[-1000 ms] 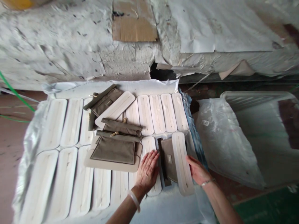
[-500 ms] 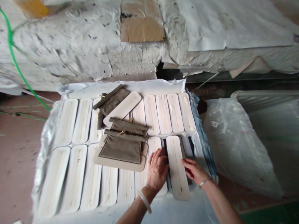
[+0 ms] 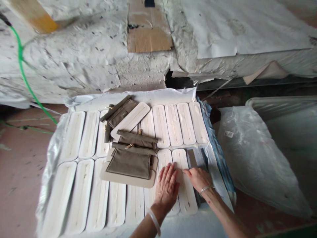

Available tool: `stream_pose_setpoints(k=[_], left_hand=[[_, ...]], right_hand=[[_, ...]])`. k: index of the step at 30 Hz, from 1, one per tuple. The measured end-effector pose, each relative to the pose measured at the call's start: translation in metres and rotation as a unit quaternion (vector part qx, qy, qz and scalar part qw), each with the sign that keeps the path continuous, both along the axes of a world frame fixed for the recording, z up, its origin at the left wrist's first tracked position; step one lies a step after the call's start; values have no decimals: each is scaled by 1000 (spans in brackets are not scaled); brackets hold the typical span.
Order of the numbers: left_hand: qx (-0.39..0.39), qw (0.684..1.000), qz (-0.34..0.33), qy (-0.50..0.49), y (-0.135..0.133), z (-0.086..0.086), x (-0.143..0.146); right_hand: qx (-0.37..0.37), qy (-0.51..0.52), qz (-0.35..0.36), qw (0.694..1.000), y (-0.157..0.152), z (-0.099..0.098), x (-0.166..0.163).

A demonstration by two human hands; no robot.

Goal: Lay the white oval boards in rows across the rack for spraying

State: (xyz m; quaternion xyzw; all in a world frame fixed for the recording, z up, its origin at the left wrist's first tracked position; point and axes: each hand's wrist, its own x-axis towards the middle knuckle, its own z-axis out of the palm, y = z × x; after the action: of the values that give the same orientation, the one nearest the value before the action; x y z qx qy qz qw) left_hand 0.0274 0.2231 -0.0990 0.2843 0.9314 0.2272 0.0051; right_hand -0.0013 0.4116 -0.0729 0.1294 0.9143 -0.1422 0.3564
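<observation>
Rows of white oblong panels with rounded ends lie on a covered work surface. My left hand (image 3: 167, 186) rests flat with fingers stretched over the panels just right of the brown pouches. Beside it, one white oblong panel (image 3: 185, 195) lies in the near row. My right hand (image 3: 199, 180) is closed at that panel's right edge, its thumb reaching onto the face; the curled fingers are partly hidden. A brown pouch (image 3: 130, 163) with a gold zip pull lies on beige pieces left of my hands. Another brown pouch (image 3: 119, 115) lies behind, partly under a slanted white panel (image 3: 131, 120).
A dark grey-brown strip (image 3: 192, 158) shows right of the near row. Clear plastic (image 3: 252, 155) hangs over a pale bin (image 3: 284, 100) at the right. Behind stands a paint-stained bench (image 3: 86, 59) with cardboard (image 3: 150, 39), a yellow-filled container (image 3: 46, 24) and a green cable (image 3: 23, 71).
The white panel under my right hand has moved left and now lies alongside its neighbour in the row. My right hand has moved left with it; my left hand has hardly moved.
</observation>
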Motion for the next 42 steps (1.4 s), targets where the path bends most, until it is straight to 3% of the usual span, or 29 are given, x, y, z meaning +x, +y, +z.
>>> stream_pose_setpoints(k=[5,10,13,16,19,21,27,30,35,38,42], left_hand=[[-56,997,-33,29,-5,-4,1],[-95,991,-83,43,-6,-2,-1],[-106,989,-81,58,-6,1,-2],[-110,989,-76,63,-6,2,-1],[-113,989,-80,58,-7,1,-1],[-108,989,-84,48,-9,1,-1],[-80,993,-88,4,-12,9,-4],[-72,994,-84,-11,-12,9,-3],[-64,995,-69,-34,-11,-8,3],[-64,996,-55,-10,-11,-26,5],[-55,993,-56,91,-13,-49,5]], right_hand=[[3,25,13,1000,-3,4,-5],[-40,64,4,997,3,-11,0],[-70,95,-26,993,8,-20,-2],[-95,196,-57,974,9,-33,1],[-97,303,-16,948,5,-48,7],[-63,310,32,948,3,-51,7],[45,284,125,949,-4,-19,-15],[-24,336,94,937,-35,3,-33],[-170,387,120,898,-134,32,-70],[-179,375,132,900,-183,43,-96],[-184,345,153,908,-213,45,-105]])
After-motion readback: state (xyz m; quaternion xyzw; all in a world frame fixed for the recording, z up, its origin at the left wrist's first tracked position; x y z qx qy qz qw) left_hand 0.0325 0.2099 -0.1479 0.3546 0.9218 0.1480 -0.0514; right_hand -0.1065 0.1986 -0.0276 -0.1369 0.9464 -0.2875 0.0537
